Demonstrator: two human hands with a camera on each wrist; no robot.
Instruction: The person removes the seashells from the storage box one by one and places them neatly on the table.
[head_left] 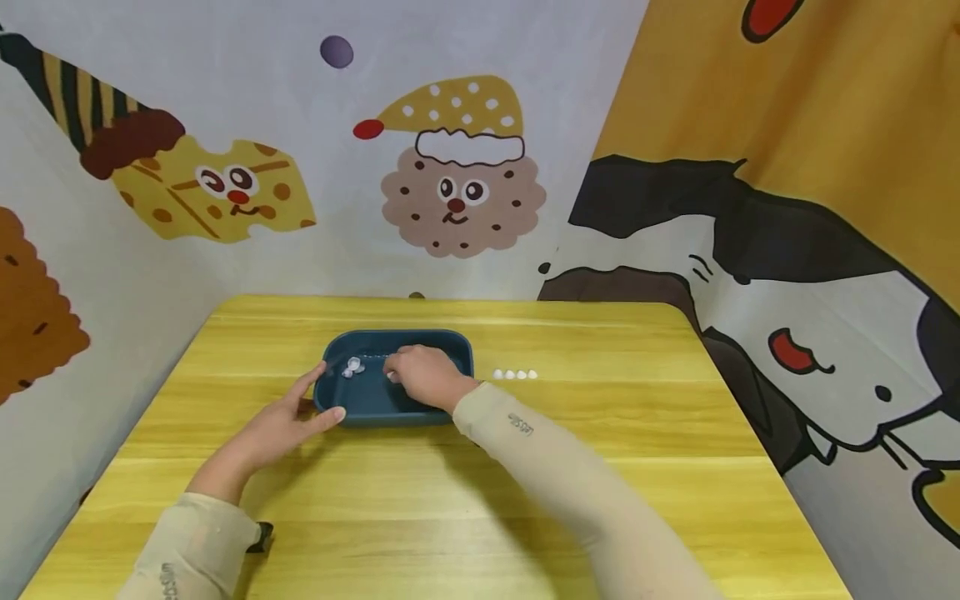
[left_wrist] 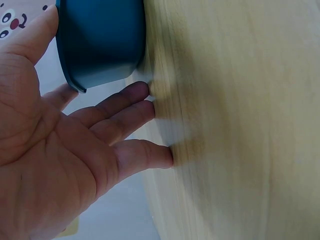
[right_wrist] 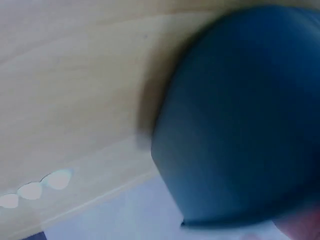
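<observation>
Blue tray (head_left: 375, 400): set on the yellow wood-grain table (head_left: 420, 508), and taken as the reference for all positions below.

Left hand (head_left: 282, 423): at the tray's left end. Thumb and index finger are spread wide and touch its rim; the remaining fingers extend below the rim, their tips down on the table. The hand is not closed around anything.

Right hand (head_left: 426, 375): inside the tray, right of its middle, with the fingers bent downward. A speck of white shows at the fingertips; whether it is gripped cannot be told, and the right wrist view does not show the fingertips.

White pieces: a small cluster (head_left: 353, 365) lies in the tray, toward its left end. A row of four small white pieces (head_left: 510, 375) stands on the table just beyond the tray's right end.

Cartoon-printed wall covering (head_left: 585, 50): behind the tray.
</observation>
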